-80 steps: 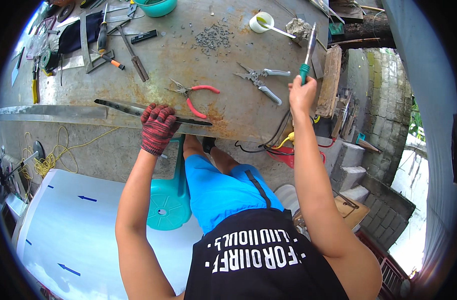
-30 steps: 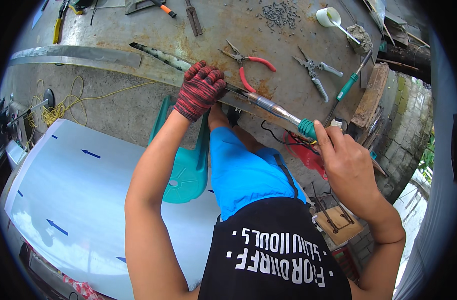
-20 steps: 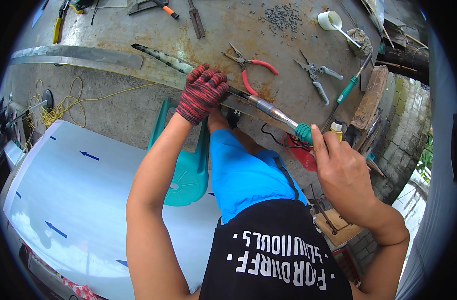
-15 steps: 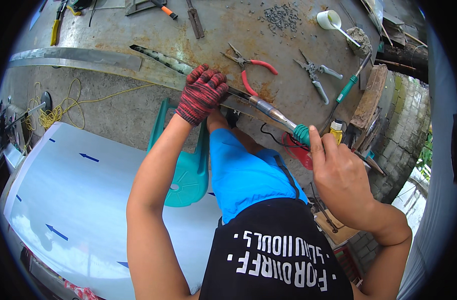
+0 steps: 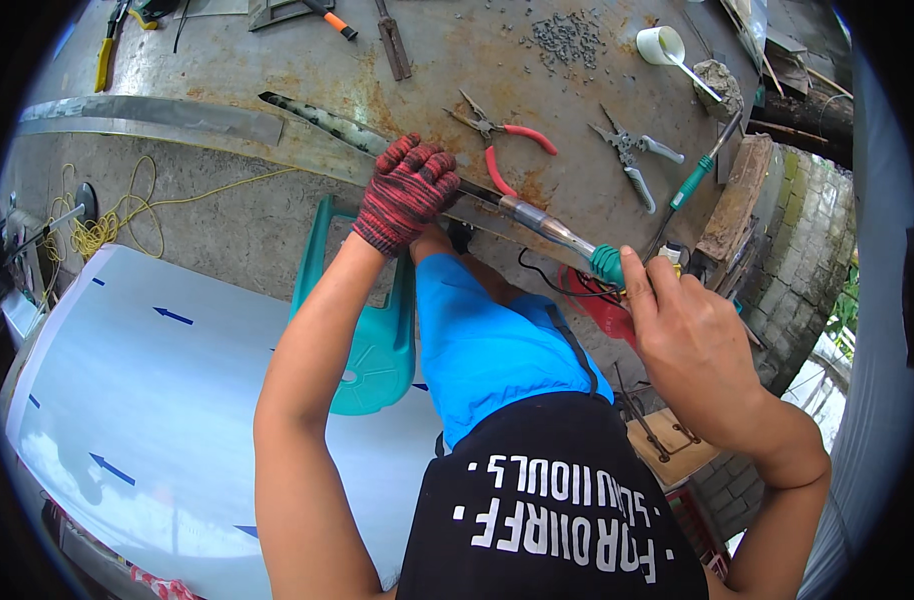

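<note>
My left hand, in a red and black knitted glove, is closed over a narrow dark metal strip at the table's near edge. My bare right hand grips the green handle of a large soldering iron. Its metal barrel slants up and left toward the gloved hand, along the same edge. The iron's tip is hard to make out beside the glove. Red-handled pliers lie open just beyond the barrel. Farther right are grey-handled pliers, also open.
A second soldering iron leans against a stone at the right, near a white cup. Small grey bits lie scattered on the metal table. Below stand a green stool and a pale sheet with blue arrows.
My right hand has shifted slightly to the right with the soldering iron, covering more of the yellow bottle behind it. The gloved left hand holds nearly the same place.
</note>
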Demonstrator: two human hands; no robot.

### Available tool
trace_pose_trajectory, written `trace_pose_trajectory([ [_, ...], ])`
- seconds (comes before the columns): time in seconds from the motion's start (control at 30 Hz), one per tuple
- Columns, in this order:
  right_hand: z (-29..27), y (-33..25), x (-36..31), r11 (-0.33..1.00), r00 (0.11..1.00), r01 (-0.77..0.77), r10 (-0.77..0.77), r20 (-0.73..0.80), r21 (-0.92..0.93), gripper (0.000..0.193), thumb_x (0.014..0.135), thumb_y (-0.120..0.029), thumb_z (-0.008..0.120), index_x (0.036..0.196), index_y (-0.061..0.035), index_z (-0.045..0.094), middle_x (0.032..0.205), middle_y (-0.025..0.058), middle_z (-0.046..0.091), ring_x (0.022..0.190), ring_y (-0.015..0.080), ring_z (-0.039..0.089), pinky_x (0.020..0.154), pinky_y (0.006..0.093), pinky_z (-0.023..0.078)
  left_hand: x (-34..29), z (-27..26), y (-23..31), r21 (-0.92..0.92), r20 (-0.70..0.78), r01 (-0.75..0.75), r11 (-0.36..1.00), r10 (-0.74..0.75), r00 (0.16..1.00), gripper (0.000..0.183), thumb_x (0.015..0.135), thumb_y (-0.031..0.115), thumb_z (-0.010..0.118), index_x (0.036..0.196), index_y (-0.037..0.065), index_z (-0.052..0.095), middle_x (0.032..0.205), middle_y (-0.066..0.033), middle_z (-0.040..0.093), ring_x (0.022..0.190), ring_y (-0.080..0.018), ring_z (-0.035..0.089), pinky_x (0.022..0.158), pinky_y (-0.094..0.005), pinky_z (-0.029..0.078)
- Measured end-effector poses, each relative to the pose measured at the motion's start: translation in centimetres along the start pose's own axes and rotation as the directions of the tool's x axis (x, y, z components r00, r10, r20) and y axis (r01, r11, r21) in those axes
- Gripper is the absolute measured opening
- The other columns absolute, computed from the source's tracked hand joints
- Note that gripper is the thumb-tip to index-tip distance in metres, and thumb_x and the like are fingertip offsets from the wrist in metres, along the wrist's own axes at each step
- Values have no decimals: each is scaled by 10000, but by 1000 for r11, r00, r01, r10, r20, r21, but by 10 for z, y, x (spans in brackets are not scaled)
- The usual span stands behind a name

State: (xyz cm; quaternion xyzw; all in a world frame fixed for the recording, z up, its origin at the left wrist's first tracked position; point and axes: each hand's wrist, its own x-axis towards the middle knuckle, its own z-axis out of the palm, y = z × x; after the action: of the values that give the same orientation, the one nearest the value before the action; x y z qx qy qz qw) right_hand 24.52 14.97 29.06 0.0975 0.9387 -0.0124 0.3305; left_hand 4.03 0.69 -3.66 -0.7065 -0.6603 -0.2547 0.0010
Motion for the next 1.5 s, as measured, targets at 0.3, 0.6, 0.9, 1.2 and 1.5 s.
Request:
trace_pose_trajectory([
  [0.3,-4,15,4,997,999,34,-34,1,72,540,872,-52,628,1381,122,582,918,102,536,758,204,601,635,349,539,5,-3,1,-36,19,13,999,-13,1000,276,713,300,816,950,220,699,1152,20,694,1206,-232,632,1138,-501,428],
  [0.6,-1,25,3,995,994,92,-89,-64,50,523,847,-62,640,1339,115,637,909,84,525,747,188,574,653,329,529,4,-2,0,-39,21,9,999,-8,1000,285,702,296,816,949,219,697,1150,20,696,1209,-230,635,1143,-506,425],
  [0.9,-2,25,5,993,996,68,-62,-56,99,492,851,-41,647,1315,124,643,891,90,532,733,190,597,614,333,534,4,-2,2,-29,3,19,999,-18,1000,224,735,282,776,934,232,687,1138,25,696,1201,-227,635,1135,-494,442],
  [1.2,-5,28,6,990,986,140,-140,-85,-6,417,904,-67,666,1272,127,661,889,83,534,721,178,595,609,322,532,4,-2,2,-21,19,23,1000,-22,1000,232,734,289,777,943,233,695,1139,26,696,1202,-224,637,1135,-503,439],
  [1.5,-5,28,10,982,977,163,-174,-126,-94,236,956,-94,664,1091,93,716,894,71,556,708,166,605,609,319,529,3,2,-1,-18,-3,-1,1000,1,1000,315,678,285,808,961,230,681,1140,26,690,1193,-226,638,1153,-511,402],
])
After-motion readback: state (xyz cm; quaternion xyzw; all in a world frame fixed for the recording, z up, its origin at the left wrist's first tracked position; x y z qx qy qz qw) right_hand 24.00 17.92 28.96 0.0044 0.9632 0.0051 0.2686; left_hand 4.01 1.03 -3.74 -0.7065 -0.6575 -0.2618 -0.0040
